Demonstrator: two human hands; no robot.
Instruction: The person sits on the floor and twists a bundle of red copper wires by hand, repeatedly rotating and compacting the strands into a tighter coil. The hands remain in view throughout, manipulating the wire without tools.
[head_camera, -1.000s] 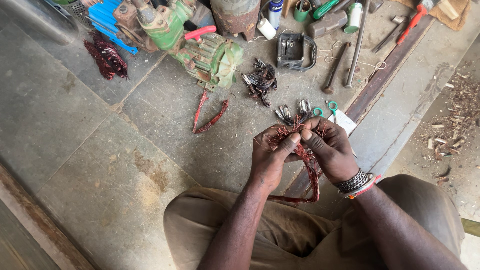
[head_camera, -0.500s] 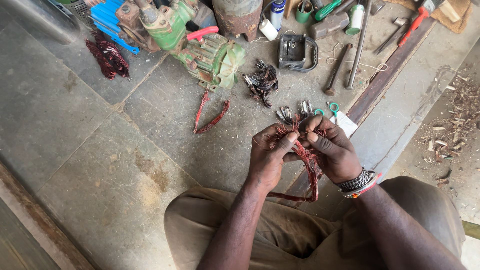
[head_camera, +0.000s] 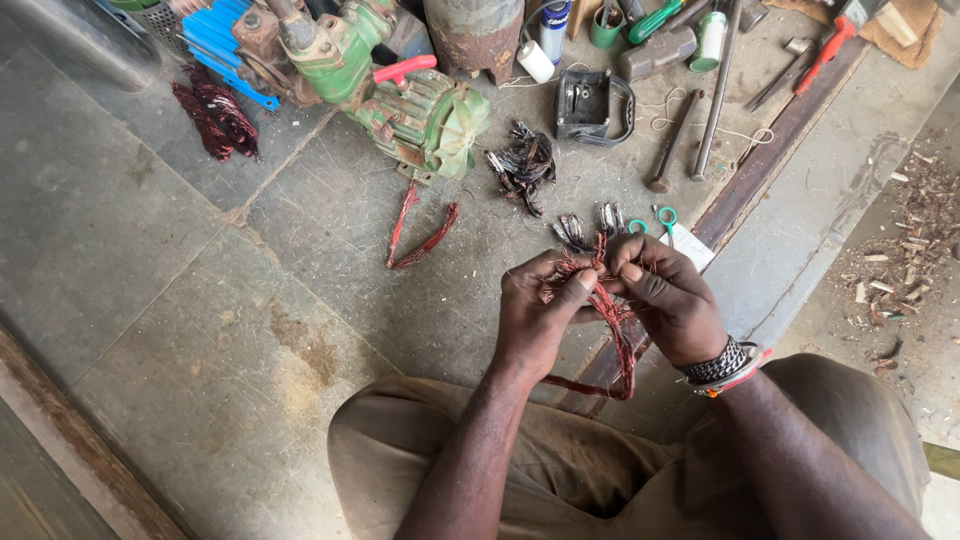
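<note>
A loop of reddish copper winding wire (head_camera: 612, 330) hangs between both hands above my knees. My left hand (head_camera: 537, 318) pinches the frayed upper end of the coil with thumb and fingers. My right hand (head_camera: 668, 297), with bead and metal bracelets on its wrist, grips the same bundle from the other side. The two hands touch at the fingertips. The lower part of the loop curves down toward my lap.
On the concrete floor lie a bent red wire piece (head_camera: 420, 232), a dark wire bundle (head_camera: 525, 170), another red coil (head_camera: 215, 120), a green motor (head_camera: 420, 105), a black housing (head_camera: 592, 105), green-handled scissors (head_camera: 662, 217), metal rods (head_camera: 715, 90) and several hand tools.
The hands have shifted only slightly on the coil; the fingers keep working the frayed upper end. Nothing else has moved.
</note>
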